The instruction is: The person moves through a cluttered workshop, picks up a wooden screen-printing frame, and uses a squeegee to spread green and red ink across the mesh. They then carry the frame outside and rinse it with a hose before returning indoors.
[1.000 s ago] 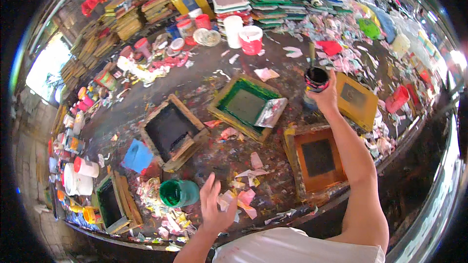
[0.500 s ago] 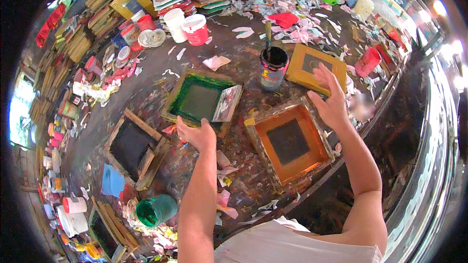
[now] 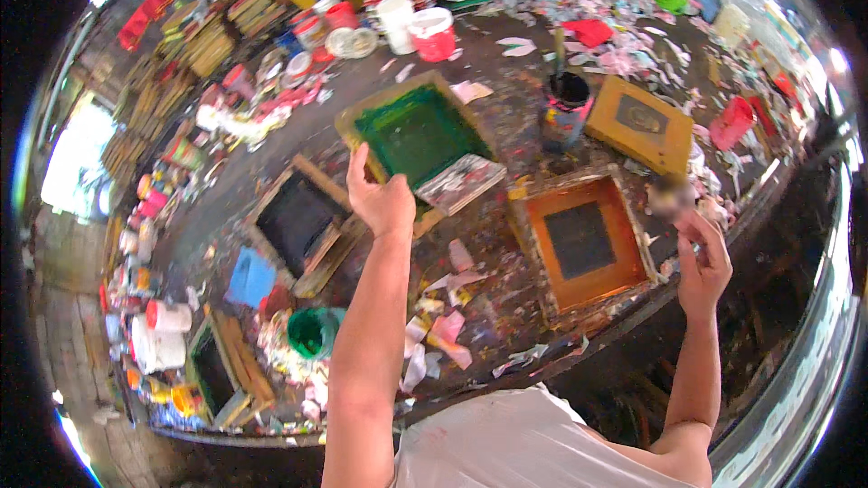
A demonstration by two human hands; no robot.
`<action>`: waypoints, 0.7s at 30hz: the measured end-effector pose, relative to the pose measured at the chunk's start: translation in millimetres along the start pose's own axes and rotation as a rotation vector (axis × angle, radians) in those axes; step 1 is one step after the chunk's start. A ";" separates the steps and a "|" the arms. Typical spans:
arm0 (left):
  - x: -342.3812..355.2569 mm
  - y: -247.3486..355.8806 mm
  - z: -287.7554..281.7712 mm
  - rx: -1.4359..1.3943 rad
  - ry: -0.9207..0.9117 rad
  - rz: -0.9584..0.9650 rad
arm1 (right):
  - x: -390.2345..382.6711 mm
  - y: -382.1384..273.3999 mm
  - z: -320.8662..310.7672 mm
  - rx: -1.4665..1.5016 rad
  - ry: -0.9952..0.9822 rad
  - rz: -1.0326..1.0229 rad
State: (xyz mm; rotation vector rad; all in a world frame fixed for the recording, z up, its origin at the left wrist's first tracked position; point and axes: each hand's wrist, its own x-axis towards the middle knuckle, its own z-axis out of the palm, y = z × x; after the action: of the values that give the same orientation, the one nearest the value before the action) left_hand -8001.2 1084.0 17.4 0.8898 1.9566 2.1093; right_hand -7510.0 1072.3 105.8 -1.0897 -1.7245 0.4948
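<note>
The left hand point(image 3: 384, 203) has its thumb and fingers closed around the near left edge of the green frame point(image 3: 420, 126), which sits tilted near the middle of the table point(image 3: 226, 190), with a smeared board point(image 3: 461, 183) lying across its near right corner. The right hand point(image 3: 703, 262) is off at the table's right edge, fingers drawn narrow beside a blurred patch; whether it holds anything, I cannot tell. The step in hand seems to be handling the green frame, and the next move probably calls for a steady grip on its edge and care that the loose board does not slide off. Room is tight: the dark frame point(image 3: 298, 221) lies just left of the left hand, the orange frame point(image 3: 579, 242) to the right, and the black pot point(image 3: 565, 113) with its stick point(image 3: 560, 50) beyond, next to the yellow frame point(image 3: 644, 126). The green pot point(image 3: 312, 334) is partly behind the left forearm, and paper scraps point(image 3: 449, 339) litter the near side.
</note>
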 end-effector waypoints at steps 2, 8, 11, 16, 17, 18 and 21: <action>6.8 25.1 -19.6 0.051 -0.008 0.059 | -14.1 -19.5 13.2 0.059 -0.012 -0.046; 11.4 109.1 -79.2 -0.153 0.011 -0.001 | -92.6 -108.6 122.9 0.321 -0.653 -0.265; 3.2 148.0 -105.1 -0.243 -0.012 -0.011 | -142.4 -144.0 203.2 0.194 -1.033 -0.519; -29.3 191.9 -150.2 -0.289 -0.070 0.058 | -188.2 -137.0 276.7 -0.145 -1.006 -1.324; -36.5 197.0 -160.9 -0.299 -0.082 0.061 | -183.1 -131.6 283.2 -0.237 -1.083 -1.277; -43.5 201.5 -172.8 -0.299 -0.102 0.022 | -175.3 -120.1 293.6 -0.270 -1.140 -1.250; -69.9 207.3 -202.6 -0.318 -0.136 0.125 | -123.4 -84.3 293.1 -0.300 -1.254 -1.030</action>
State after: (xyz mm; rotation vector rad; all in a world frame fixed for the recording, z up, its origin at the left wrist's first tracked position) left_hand -7984.1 843.8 193.2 1.0781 1.4813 2.2729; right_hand -7796.7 971.0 -20.0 0.2191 -3.1796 0.2124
